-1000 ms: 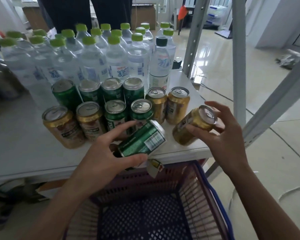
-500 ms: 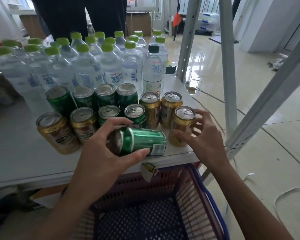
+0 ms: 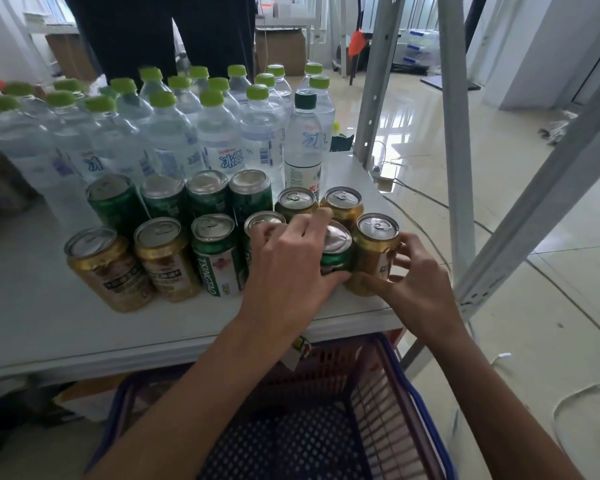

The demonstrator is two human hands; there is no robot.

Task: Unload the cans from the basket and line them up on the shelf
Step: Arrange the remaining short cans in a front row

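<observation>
Gripping green can (image 3: 336, 249), left hand (image 3: 288, 261); basket (image 3: 426, 410) empty.

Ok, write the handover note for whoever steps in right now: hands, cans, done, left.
Left hand: wrapped around a green can, setting it upright in the front row.
Right hand: fingers on the gold can at the row's right end, next to the green one.
Shelf: two rows of green and gold cans stand upright in front of the water bottles.
Basket: below the shelf edge; the part in view holds no cans.
Done: nearly all cans lined up.
Left: let go of both cans, square up the row, check the hidden part of the basket.
</observation>
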